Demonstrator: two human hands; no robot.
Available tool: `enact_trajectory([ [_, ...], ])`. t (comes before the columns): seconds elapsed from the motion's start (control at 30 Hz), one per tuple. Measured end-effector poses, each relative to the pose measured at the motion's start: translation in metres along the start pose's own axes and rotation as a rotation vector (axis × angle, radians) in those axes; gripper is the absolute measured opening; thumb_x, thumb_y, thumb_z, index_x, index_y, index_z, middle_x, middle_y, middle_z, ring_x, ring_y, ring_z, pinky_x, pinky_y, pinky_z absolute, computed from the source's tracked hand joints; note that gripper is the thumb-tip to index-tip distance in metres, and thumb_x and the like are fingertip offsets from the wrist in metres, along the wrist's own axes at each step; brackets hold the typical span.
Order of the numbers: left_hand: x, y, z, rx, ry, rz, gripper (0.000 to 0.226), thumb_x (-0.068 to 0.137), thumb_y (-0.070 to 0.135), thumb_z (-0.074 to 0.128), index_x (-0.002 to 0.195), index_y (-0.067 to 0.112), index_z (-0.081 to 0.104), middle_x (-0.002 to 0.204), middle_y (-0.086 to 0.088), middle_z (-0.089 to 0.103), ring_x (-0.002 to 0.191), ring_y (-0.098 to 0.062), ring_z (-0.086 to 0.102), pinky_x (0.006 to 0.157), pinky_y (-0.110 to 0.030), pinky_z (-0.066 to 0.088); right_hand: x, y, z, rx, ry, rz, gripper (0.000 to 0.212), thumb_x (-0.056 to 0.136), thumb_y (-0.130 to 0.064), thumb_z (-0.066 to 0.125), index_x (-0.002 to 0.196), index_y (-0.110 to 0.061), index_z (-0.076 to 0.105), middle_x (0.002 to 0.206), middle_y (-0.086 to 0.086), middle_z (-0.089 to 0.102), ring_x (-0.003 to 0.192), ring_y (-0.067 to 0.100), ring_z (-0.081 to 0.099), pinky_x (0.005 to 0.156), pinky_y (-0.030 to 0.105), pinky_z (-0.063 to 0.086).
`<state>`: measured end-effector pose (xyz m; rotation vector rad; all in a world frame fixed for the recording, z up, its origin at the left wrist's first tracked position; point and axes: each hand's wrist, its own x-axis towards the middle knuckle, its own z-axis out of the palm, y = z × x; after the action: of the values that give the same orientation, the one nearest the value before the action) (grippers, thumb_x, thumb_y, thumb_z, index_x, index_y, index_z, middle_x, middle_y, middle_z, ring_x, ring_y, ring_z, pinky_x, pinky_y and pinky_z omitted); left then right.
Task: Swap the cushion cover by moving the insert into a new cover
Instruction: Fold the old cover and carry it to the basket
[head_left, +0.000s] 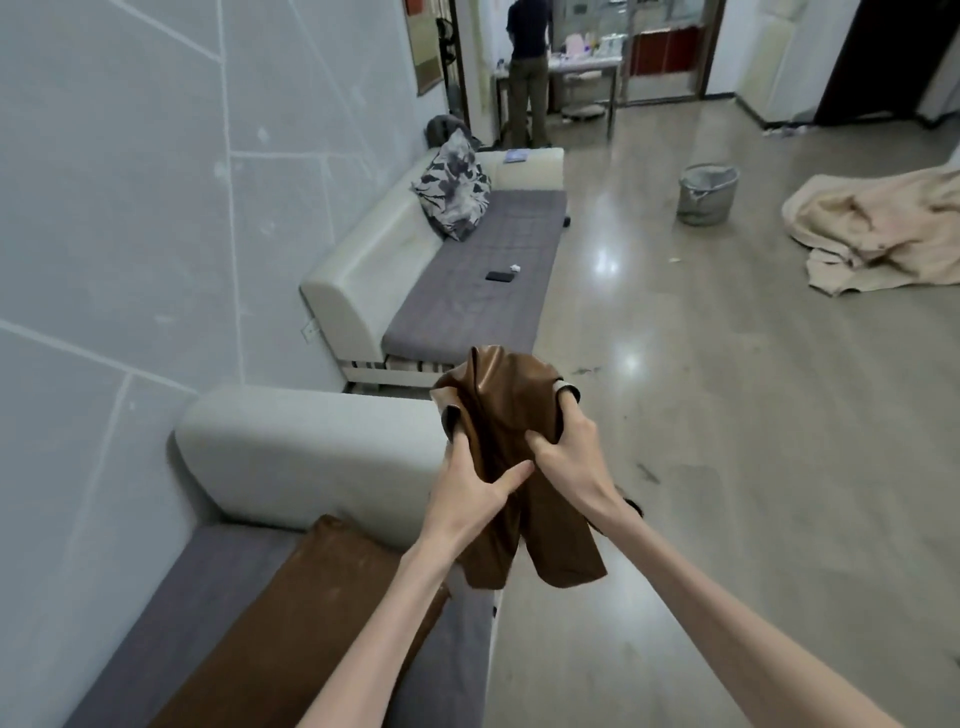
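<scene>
A limp, glossy brown leather-look cushion cover (511, 467) is held up in the air in front of the sofa, bunched between both hands. The left hand (470, 480) is curled round its left side, thumb laid across the front and fingertips tucked behind a fold. The right hand (569, 449) is closed on the upper right part, with the fingers hooked over an edge where a pale lining with a dark border shows. Two loose flaps hang below the hands.

The cover is judged to be light and entirely soft, with no stiffness of its own; it collapses into deep folds wherever it is not supported. Its smooth sheen suggests a slippery face, so a pinch on the flat surface is likely to slide. A surer hold would be taken at the rim of the opening, where the lining is turned out, one hand at each side, so that the mouth can be spread wide.

A flat, matt brown rectangular cushion (322, 613) lies on the grey quilted seat pad of the pale upholstered sofa (311, 447), below and to the left of the hands; whether it is the insert cannot be told. A plump black-and-white patterned cushion (454, 189) is propped on a second sofa farther off. Shiny grey floor tiles (701, 415) lie to the right.
</scene>
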<state>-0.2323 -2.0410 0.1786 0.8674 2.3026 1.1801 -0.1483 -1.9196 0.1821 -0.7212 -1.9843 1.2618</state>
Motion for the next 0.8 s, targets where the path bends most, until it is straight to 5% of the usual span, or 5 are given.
enact_trajectory([
  [0.13,0.004,0.025,0.055,0.032,-0.125,0.036,0.12,0.055,0.074,0.072,0.149,0.036,0.009,0.15,-0.001,0.032,0.133,-0.023,0.043,0.104,-0.048,0.044,-0.009,0.025,-0.04,-0.026,0.027,0.101,0.033,0.078,-0.006,0.057,0.103,-0.024,0.045,0.091,-0.003,0.062,0.08,0.01,0.061,0.062,0.009,0.042],
  [0.33,0.007,0.048,0.123,0.168,-0.322,0.067,0.122,0.059,0.06,0.076,0.148,0.035,-0.004,0.149,-0.009,0.017,0.129,-0.038,0.044,0.102,-0.051,0.045,-0.027,0.056,-0.09,-0.015,0.087,0.269,0.03,0.077,-0.01,0.054,0.103,-0.02,0.045,0.085,0.004,0.063,0.073,0.018,0.062,0.059,0.028,0.05],
  [0.57,0.02,0.055,0.164,0.143,-0.483,0.053,0.12,0.049,0.061,0.065,0.147,0.018,0.011,0.133,-0.018,0.038,0.116,-0.033,0.051,0.094,-0.042,0.05,-0.032,0.07,-0.12,0.004,0.075,0.42,0.025,0.088,-0.025,0.051,0.108,-0.011,0.056,0.094,0.011,0.065,0.083,0.027,0.06,0.076,0.04,0.049],
  [0.7,0.042,0.044,0.181,0.095,-0.425,0.038,0.091,0.072,0.04,0.061,0.149,0.015,0.019,0.134,-0.013,0.048,0.121,-0.027,0.05,0.099,-0.037,0.044,-0.024,0.075,-0.106,0.075,-0.002,0.495,0.035,0.087,-0.034,0.049,0.116,-0.016,0.057,0.109,0.006,0.063,0.102,0.021,0.059,0.09,0.036,0.046],
  [0.8,0.073,0.034,0.179,-0.086,-0.418,0.032,0.068,0.073,0.027,0.054,0.139,0.02,0.041,0.126,-0.004,0.061,0.112,-0.018,0.058,0.097,-0.036,0.047,-0.002,0.084,-0.095,0.086,-0.059,0.519,0.041,0.088,-0.024,0.054,0.129,-0.02,0.056,0.123,0.008,0.061,0.115,0.019,0.057,0.103,0.035,0.043],
])
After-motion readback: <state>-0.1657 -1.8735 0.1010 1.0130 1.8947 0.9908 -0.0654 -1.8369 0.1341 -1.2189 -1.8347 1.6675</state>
